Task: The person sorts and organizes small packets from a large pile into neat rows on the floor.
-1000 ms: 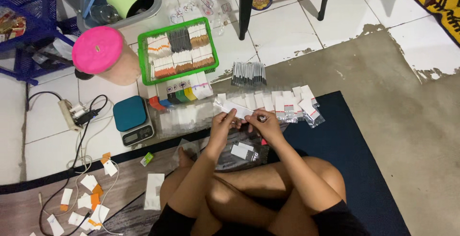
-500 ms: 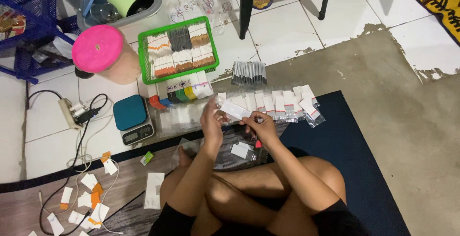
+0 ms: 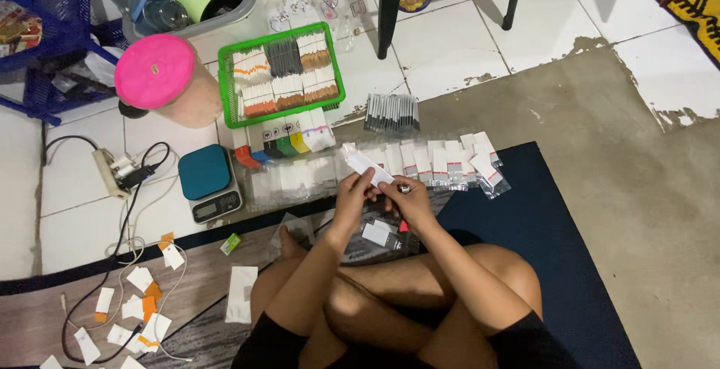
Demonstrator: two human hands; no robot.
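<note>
Head view: you sit cross-legged on a dark blue mat, both hands raised in front of your knees.
Change: half a second ago the white packet lay lower and flatter between your hands; now it is tilted up and to the far left.
Left hand: fingers pinched shut on the near end of the white packet.
Right hand: closed around a small dark piece at the fingertips, just beside the packet; what the piece is cannot be told.
Meaning: you seem to be mid-way through handling one packet, piece not yet inside.
Row of packets: clear and white sachets, some with red marks, along the far edge of the mat.
Green basket: far left, rows of white, orange, brown and grey strips.
Coloured label stacks: just near the basket.
Scale: teal top, left.
Pink lid: on a round tub, far left.
Loose paper tags: white and orange, near left on the floor.
</note>
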